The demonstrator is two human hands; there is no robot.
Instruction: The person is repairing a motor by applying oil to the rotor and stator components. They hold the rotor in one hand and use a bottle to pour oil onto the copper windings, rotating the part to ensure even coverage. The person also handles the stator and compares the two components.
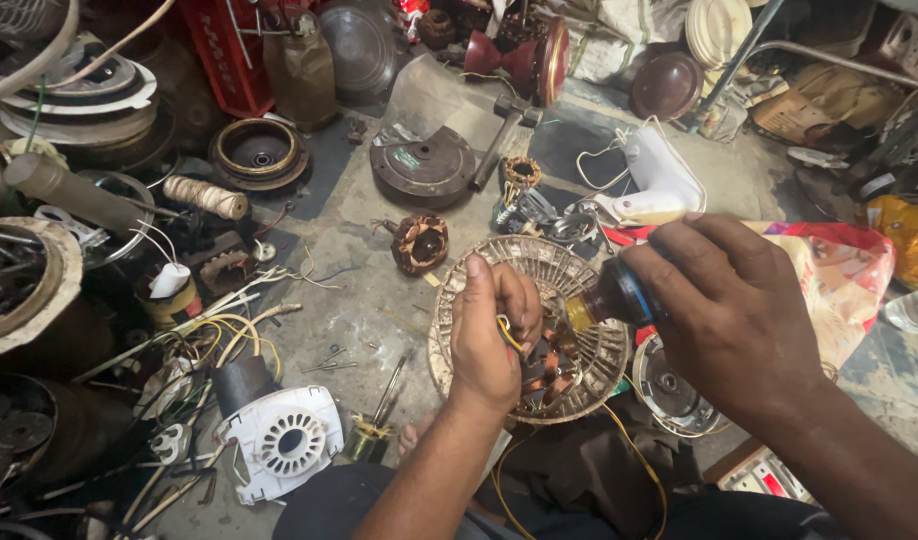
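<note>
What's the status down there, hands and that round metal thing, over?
Left hand gripping yellow wires at the copper windings. Right hand tipping a small dark bottle over the round motor housing. Loose parts all around, nothing blocking.

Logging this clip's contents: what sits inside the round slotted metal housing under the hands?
Copper windings lie inside the housing, with a yellow wire at the left hand. The right hand tilts a small bottle over it. The hand covers the rest.
</note>
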